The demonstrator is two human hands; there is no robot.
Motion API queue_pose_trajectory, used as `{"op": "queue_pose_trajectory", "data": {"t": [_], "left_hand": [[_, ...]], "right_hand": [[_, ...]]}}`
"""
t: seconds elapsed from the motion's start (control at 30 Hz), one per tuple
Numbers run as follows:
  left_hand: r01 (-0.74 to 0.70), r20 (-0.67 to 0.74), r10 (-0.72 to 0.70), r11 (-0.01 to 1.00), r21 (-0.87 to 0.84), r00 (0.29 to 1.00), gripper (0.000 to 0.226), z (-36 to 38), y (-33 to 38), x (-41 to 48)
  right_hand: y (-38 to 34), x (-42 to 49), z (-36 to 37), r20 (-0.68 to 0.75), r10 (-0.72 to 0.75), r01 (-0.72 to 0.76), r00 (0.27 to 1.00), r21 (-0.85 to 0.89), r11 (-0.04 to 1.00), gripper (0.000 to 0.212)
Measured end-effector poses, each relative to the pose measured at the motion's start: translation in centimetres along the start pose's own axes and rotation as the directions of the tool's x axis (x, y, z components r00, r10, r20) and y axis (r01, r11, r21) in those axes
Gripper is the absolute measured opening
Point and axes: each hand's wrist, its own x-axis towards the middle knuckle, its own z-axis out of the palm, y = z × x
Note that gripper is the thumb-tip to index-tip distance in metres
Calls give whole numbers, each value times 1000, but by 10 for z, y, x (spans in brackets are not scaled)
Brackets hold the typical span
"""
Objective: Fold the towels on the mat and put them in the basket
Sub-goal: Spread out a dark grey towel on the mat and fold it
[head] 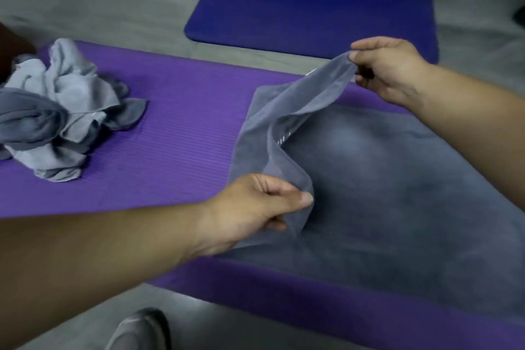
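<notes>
On the purple mat (170,122) we log a grey towel (397,193) lying flat at right — its left edge raised, far corner pinched by our right hand (389,68), near corner by our left hand (255,207) — with bare mat between it and the crumpled towel heap (62,111).

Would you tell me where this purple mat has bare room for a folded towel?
The widest bare patch of the purple mat lies between the crumpled towel pile and the spread towel. Its right half is crowded: left hand and right hand pinch that towel there.
</notes>
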Motion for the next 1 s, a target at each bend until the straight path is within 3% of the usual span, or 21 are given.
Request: {"op": "queue_pose_trajectory", "data": {"t": [0.13, 0.4, 0.63, 0.87, 1.0], "left_hand": [[-4, 61, 5, 1000, -6, 998, 20, 107, -32, 27], [50, -24, -53, 991, -121, 998, 21, 264, -85, 90], [-47, -10, 47, 999, -15, 999, 29, 330, -98, 104], [-15, 85, 11, 999, 51, 996, 32, 395, -110, 130], [16, 38, -20, 994, 112, 999, 37, 424, -111, 145]], "right_hand": [[27, 7, -94, -122, 13, -4, 992, 77, 997, 19], [85, 8, -248, -316, 43, -26, 948, 59, 998, 15], [117, 35, -329, -454, -14, 35, 891, 38, 999, 15], [131, 48, -368, -434, -17, 34, 901, 31, 999, 9], [144, 48, -395, -484, 11, 22, 875, 63, 998, 8]]}}
